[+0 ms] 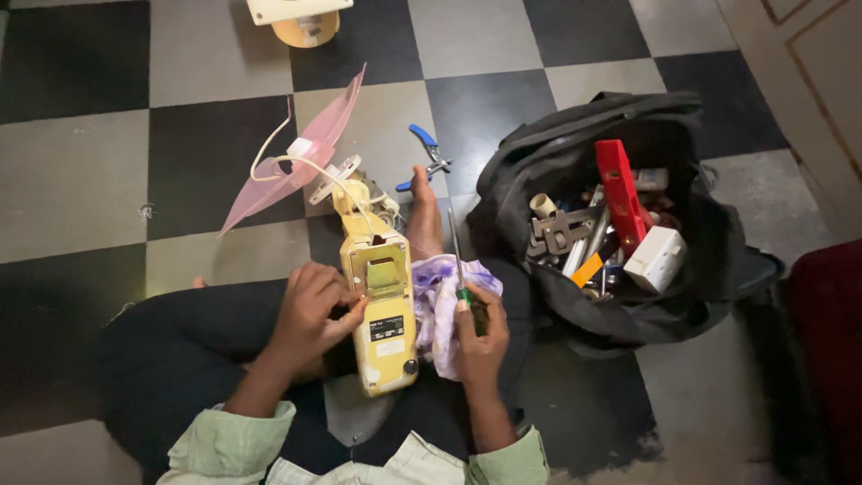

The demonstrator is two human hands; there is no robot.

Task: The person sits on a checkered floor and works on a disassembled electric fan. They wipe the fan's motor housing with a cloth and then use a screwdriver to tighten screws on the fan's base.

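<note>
Your pale-green sleeves (359, 454) frame the yellow plastic fan body (382, 305) lying across your lap. Your left hand (310, 314) has fingers curled against its open hatch; your right hand (480, 337) is clamped on a green-handled screwdriver (462, 269) and purple cloth (440, 301). It looks light but brittle — grip the casing, not the thin pink blade (287, 166) — with the black tool bag (620, 216) alongside.

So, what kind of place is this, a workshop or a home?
Probably a room in a home, not a workshop. The person sits on a black and grey checkered tile floor, tools fill an open black bag, and a panelled door stands nearby. No workbench shows.
</note>
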